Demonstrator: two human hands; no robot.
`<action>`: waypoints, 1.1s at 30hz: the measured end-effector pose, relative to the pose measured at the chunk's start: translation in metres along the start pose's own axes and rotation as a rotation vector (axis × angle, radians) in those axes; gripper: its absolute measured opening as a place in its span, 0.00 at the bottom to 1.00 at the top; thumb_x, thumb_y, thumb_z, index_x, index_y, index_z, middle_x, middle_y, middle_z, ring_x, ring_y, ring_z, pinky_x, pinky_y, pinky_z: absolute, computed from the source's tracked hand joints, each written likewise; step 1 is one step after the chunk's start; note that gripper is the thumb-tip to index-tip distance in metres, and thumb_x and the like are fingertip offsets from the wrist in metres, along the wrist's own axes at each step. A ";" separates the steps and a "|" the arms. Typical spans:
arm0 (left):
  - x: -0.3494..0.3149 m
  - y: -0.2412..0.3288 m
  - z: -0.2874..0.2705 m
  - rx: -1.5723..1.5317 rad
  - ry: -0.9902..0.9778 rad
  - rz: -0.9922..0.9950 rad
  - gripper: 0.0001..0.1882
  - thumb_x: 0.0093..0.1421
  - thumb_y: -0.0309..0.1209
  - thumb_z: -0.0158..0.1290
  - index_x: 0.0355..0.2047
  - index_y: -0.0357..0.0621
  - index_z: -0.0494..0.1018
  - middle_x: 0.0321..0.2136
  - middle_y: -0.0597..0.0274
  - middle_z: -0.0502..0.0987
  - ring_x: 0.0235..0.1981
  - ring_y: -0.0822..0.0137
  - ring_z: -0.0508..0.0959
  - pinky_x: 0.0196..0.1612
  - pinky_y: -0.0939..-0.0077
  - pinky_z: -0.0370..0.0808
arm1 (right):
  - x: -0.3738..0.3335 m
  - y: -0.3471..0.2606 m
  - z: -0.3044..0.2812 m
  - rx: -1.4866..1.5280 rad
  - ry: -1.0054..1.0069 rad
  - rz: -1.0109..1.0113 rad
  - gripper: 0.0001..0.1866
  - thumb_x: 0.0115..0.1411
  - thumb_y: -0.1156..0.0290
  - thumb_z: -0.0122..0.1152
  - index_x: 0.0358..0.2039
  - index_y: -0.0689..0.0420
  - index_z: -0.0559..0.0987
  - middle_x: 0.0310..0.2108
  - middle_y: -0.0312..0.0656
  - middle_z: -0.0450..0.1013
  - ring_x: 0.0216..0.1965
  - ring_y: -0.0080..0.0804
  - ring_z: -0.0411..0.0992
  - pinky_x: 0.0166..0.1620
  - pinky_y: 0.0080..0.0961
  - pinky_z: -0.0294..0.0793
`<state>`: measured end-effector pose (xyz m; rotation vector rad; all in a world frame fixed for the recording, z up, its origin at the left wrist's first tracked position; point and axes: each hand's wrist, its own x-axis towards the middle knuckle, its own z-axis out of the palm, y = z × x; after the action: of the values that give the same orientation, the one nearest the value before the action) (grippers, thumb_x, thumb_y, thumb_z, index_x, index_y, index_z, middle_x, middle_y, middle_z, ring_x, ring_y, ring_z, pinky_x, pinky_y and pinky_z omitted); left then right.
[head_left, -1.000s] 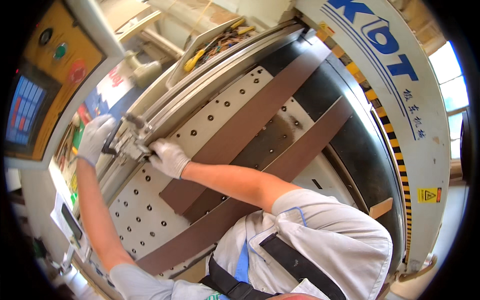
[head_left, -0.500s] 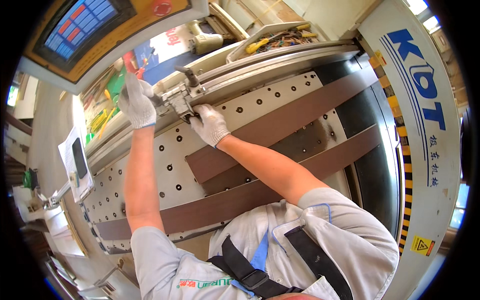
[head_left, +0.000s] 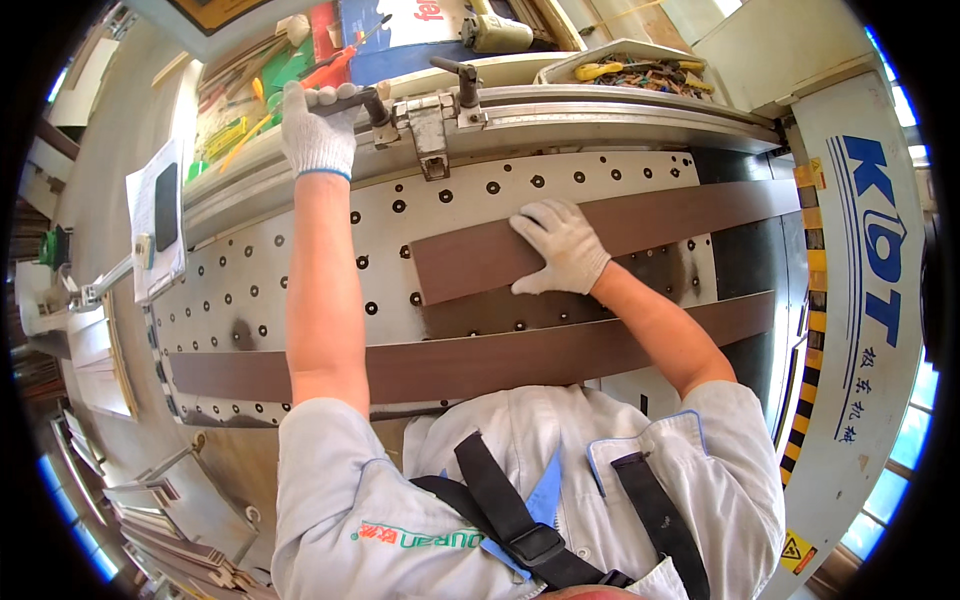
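My left hand, in a white knit glove, is closed round a dark clamp lever beside a metal stop block on the rail. My right hand, gloved too, lies with fingers spread on a short brown board. Its thumb reaches past the board's near edge. Closer to me and apart from it lies a long brown strip. My left forearm passes over this strip and hides part of it. Both pieces rest on a pale machine bed dotted with dark round holes.
The metal rail crosses behind the boards. Beyond it are a tool tray with a yellow-handled tool, and a spray-gun-like tool. At left are papers with a phone. A machine column with striped edging stands at right.
My right hand has left the stop block and moved right and nearer onto the short board. My left hand has shifted onto the lever. The whole view has turned and moved.
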<state>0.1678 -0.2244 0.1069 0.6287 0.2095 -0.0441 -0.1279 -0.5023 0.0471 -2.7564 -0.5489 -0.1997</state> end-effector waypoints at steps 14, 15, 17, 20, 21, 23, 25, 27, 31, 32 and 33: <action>-0.105 -0.082 -0.050 1.974 -0.330 0.360 0.24 0.66 0.49 0.55 0.34 0.36 0.83 0.35 0.36 0.86 0.41 0.41 0.87 0.47 0.50 0.83 | -0.032 0.066 -0.020 -0.215 0.081 0.146 0.54 0.41 0.41 0.83 0.65 0.60 0.76 0.65 0.51 0.71 0.68 0.58 0.67 0.75 0.59 0.60; -0.099 -0.084 -0.049 2.028 -0.363 0.388 0.24 0.66 0.48 0.54 0.33 0.37 0.83 0.33 0.36 0.85 0.38 0.40 0.87 0.45 0.49 0.83 | -0.034 0.067 -0.020 -0.207 0.076 0.148 0.55 0.41 0.41 0.83 0.65 0.60 0.76 0.65 0.52 0.71 0.69 0.59 0.67 0.75 0.59 0.59; -0.089 -0.083 -0.052 2.131 -0.430 0.448 0.23 0.66 0.48 0.51 0.32 0.39 0.83 0.30 0.38 0.85 0.34 0.39 0.87 0.41 0.45 0.83 | -0.034 0.069 -0.024 -0.192 0.067 0.151 0.55 0.41 0.40 0.83 0.65 0.59 0.76 0.66 0.52 0.71 0.69 0.59 0.66 0.76 0.59 0.59; -0.101 -0.070 -0.051 2.172 -0.537 0.526 0.24 0.67 0.49 0.50 0.32 0.39 0.83 0.26 0.40 0.84 0.30 0.39 0.86 0.39 0.44 0.83 | -0.035 0.072 -0.023 -0.140 0.078 0.153 0.54 0.42 0.40 0.83 0.65 0.59 0.77 0.65 0.52 0.71 0.69 0.60 0.66 0.75 0.60 0.60; -0.110 -0.063 -0.045 2.192 -0.562 0.506 0.25 0.67 0.49 0.50 0.29 0.39 0.83 0.25 0.38 0.84 0.31 0.39 0.86 0.39 0.45 0.83 | -0.035 0.075 -0.021 -0.139 0.110 0.155 0.53 0.42 0.41 0.83 0.65 0.59 0.77 0.65 0.52 0.71 0.69 0.59 0.67 0.74 0.59 0.62; -0.110 -0.057 -0.036 2.217 -0.628 0.469 0.26 0.66 0.50 0.51 0.27 0.38 0.84 0.25 0.37 0.84 0.31 0.38 0.86 0.38 0.45 0.83 | -0.035 0.078 -0.013 -0.136 0.162 0.162 0.51 0.43 0.42 0.82 0.63 0.58 0.79 0.65 0.51 0.72 0.68 0.59 0.67 0.73 0.57 0.64; -0.103 -0.054 -0.042 2.207 -0.659 0.547 0.28 0.66 0.50 0.51 0.25 0.37 0.83 0.25 0.36 0.83 0.30 0.37 0.86 0.38 0.45 0.83 | -0.021 0.083 -0.010 -0.105 0.181 0.183 0.48 0.44 0.43 0.82 0.62 0.58 0.80 0.64 0.51 0.72 0.68 0.58 0.68 0.72 0.54 0.66; -0.101 -0.056 -0.049 2.243 -0.637 0.532 0.28 0.66 0.50 0.52 0.25 0.36 0.83 0.25 0.36 0.83 0.30 0.37 0.86 0.38 0.45 0.83 | -0.006 0.092 -0.009 -0.110 0.225 0.158 0.44 0.45 0.44 0.82 0.58 0.58 0.83 0.63 0.50 0.73 0.66 0.57 0.69 0.71 0.50 0.68; -0.099 -0.059 -0.051 2.261 -0.656 0.541 0.27 0.66 0.49 0.52 0.24 0.36 0.83 0.24 0.35 0.83 0.29 0.37 0.85 0.37 0.44 0.82 | 0.006 0.111 0.001 -0.097 0.270 0.107 0.42 0.45 0.44 0.82 0.57 0.58 0.84 0.61 0.49 0.74 0.65 0.56 0.70 0.71 0.50 0.68; -0.100 -0.059 -0.049 2.275 -0.655 0.529 0.27 0.66 0.48 0.52 0.23 0.37 0.83 0.24 0.35 0.83 0.29 0.37 0.85 0.37 0.44 0.82 | 0.007 0.115 0.001 -0.096 0.273 0.100 0.42 0.46 0.44 0.82 0.57 0.58 0.84 0.60 0.48 0.75 0.65 0.55 0.70 0.71 0.50 0.68; -0.103 -0.058 -0.047 2.268 -0.659 0.569 0.26 0.67 0.47 0.52 0.22 0.38 0.83 0.23 0.36 0.82 0.28 0.37 0.85 0.35 0.44 0.82 | 0.008 0.115 0.001 -0.094 0.274 0.092 0.42 0.46 0.44 0.82 0.56 0.58 0.84 0.60 0.48 0.75 0.65 0.55 0.70 0.71 0.50 0.68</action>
<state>0.0524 -0.2461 0.0571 2.8299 -0.8652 0.0934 -0.0754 -0.6001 0.0150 -2.7712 -0.3481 -0.5842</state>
